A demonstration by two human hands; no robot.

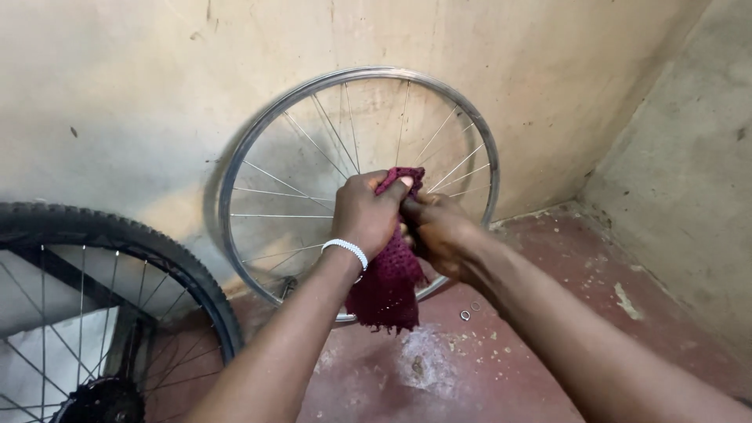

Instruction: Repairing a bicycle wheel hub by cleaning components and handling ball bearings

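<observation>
Seen from above, a person's left hand (366, 213), a white beaded bracelet (347, 250) at its wrist, is closed around the top of a maroon knitted cloth (388, 286), while the right hand (439, 229) presses in from the right, fingers curled against the same cloth; its exact grip is hard to make out. The cloth hangs straight down between both hands, in front of a bare silver spoked wheel rim (258, 129) leaning on the wall. A tyred bicycle wheel (168, 254) stands at the left, and small metal washers (465, 315) lie on the red floor (548, 313).
</observation>
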